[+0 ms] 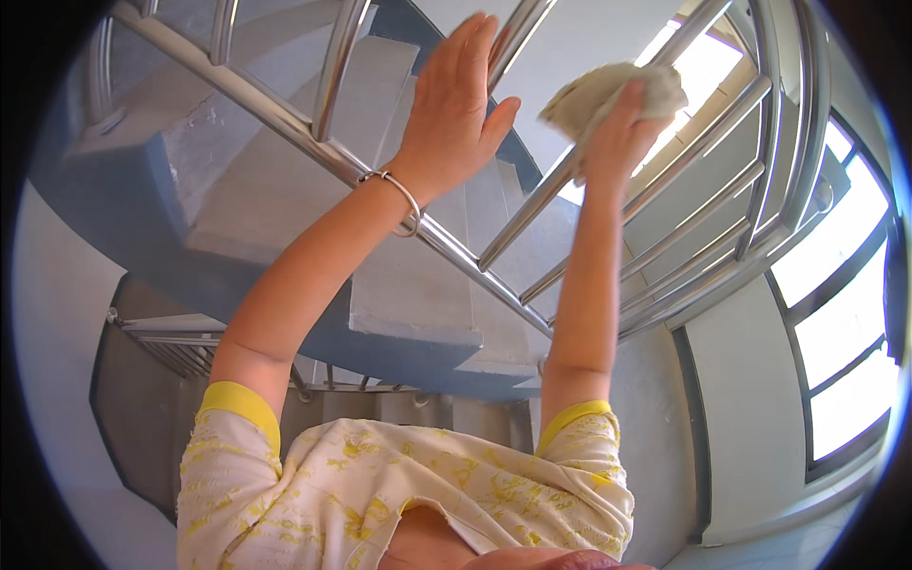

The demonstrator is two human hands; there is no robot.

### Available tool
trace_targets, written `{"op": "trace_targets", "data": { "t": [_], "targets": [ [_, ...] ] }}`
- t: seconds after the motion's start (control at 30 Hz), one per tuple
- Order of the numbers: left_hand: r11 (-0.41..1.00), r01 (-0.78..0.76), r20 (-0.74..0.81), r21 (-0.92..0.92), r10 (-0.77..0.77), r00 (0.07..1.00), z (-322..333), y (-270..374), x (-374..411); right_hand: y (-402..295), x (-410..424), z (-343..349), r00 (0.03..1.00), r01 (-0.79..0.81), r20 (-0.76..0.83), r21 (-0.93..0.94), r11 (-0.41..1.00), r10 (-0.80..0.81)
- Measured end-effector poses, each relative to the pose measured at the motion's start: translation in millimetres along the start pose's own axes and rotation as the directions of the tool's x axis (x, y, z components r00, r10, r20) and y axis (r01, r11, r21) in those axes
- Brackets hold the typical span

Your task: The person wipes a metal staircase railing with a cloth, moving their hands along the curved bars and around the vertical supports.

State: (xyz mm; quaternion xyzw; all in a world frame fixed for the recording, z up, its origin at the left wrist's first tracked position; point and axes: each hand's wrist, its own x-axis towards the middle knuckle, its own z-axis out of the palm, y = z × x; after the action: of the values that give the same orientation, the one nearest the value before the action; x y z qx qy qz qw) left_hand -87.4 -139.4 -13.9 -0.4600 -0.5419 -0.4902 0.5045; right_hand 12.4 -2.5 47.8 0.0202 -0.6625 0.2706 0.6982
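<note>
My right hand (620, 142) grips a crumpled, pale grey-beige cloth (598, 92), pressed around one of the slanting stainless-steel balusters (531, 206) of a stair railing. Hand and cloth are slightly blurred. With a metal bangle (405, 196) at the wrist, my left hand (456, 107) is raised flat, its thumb apart, and holds nothing. It is beside another steel baluster (524, 35); whether the palm touches that bar cannot be made out. Below the left wrist runs the railing's lower steel rail (285, 128), which the left forearm partly covers.
Behind the railing are grey stair steps (413, 285) with blue-painted edges (235, 285). The railing bends at a corner (773, 228) on the right, near a bright dark-framed window (841, 335). At lower left, another railing (178, 349) borders a lower flight.
</note>
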Motion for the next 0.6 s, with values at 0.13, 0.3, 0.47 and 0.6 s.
{"op": "trace_targets", "data": {
  "t": [0.13, 0.3, 0.47, 0.6],
  "targets": [
    [0.836, 0.394, 0.223, -0.382, -0.33, 0.917, 13.3, -5.9, -17.0, -23.8, 61.9, 12.6, 0.998, 0.055, -0.039, 0.007, 0.998, -0.054],
    [0.668, 0.591, 0.427, -0.452, -0.42, 0.801, 6.9, -3.4, -13.5, -14.9, 49.3, 9.7, 0.995, 0.092, -0.015, -0.072, 0.993, -0.094],
    [0.683, 0.612, 0.426, -0.399, -0.453, 0.783, 1.1, -0.3, -12.1, -19.2, 13.6, 11.7, 0.994, 0.11, 0.029, -0.082, 0.99, -0.108],
    [0.673, 0.617, 0.46, -0.407, -0.433, 0.775, -3.7, 6.4, -9.0, -29.6, 21.5, 41.9, 0.903, 0.428, -0.034, -0.013, 0.904, -0.428]
  ]
}}
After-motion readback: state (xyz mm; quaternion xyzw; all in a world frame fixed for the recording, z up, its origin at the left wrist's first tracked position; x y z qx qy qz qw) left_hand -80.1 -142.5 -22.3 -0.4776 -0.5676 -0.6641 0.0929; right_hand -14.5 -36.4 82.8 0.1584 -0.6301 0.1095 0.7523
